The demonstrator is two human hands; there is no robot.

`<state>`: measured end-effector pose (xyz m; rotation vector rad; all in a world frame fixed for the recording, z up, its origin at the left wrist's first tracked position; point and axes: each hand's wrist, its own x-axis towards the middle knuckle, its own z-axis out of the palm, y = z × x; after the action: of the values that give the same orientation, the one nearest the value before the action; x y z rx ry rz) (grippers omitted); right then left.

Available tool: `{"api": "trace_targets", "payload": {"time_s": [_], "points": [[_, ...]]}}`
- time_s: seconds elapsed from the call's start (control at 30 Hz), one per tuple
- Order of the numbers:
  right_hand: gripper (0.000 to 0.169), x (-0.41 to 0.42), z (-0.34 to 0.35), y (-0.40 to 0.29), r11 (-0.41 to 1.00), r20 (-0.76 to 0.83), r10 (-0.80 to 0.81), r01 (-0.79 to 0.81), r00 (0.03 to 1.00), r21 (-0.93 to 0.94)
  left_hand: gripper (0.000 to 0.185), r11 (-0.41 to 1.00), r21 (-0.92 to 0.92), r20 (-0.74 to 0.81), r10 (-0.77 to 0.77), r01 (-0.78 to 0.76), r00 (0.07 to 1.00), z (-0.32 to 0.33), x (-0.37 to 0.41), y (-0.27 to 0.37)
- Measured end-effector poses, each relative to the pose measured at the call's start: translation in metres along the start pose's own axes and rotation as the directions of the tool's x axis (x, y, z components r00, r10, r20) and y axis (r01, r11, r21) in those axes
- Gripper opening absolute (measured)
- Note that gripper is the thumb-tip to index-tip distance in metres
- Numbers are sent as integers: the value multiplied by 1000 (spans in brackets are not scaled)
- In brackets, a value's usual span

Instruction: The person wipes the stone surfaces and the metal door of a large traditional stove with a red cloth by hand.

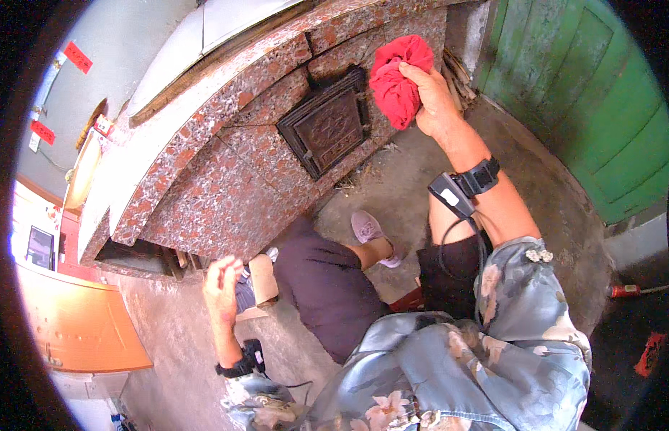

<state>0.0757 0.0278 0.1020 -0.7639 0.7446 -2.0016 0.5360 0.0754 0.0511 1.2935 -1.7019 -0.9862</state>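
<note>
In my right hand [434, 99] is a bunched red cloth [399, 81], raised at the upper right of the view, near the edge of a stove faced with red speckled stone [243, 183]. The thumb presses on the cloth's folds. A dark cast metal stove door [329, 126], closed, lies to the left of the cloth and lower. My left hand [222, 288] is held up at the lower left with its fingers slightly bent and nothing seen in it. Beyond its fingers stands an open cardboard box [265, 280] with dark striped stuff inside. Each wrist wears a black strap with a small device.
A green wooden door [588, 108] is at the right, with sticks [456, 75] between it and the stove. An orange wooden cabinet [86, 323] stands at the left. My knees and a pink shoe [367, 226] are close to the stove's front on the concrete floor [555, 199].
</note>
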Motion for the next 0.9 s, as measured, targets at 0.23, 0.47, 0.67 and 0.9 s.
{"api": "trace_targets", "payload": {"time_s": [0.23, 0.47, 0.67, 0.9], "points": [[24, 31, 4, -28, 978, -18, -208, 208, 978, -6, 21, 968, -244, 477, 169, -55, 863, 96, 34, 120], [20, 92, 25, -38, 920, -162, -389, 374, 907, -114, 23, 947, -320, 714, 263, -32, 649, 170, 49, 91], [37, 135, 62, 40, 751, -245, -536, 324, 808, -575, 22, 773, -605, 384, 76, 189, 920, 161, 63, 60], [42, 42, 137, 111, -181, 519, -742, 619, 424, -764, 18, 506, -849, 91, -144, 153, 985, 133, 80, 43]]}}
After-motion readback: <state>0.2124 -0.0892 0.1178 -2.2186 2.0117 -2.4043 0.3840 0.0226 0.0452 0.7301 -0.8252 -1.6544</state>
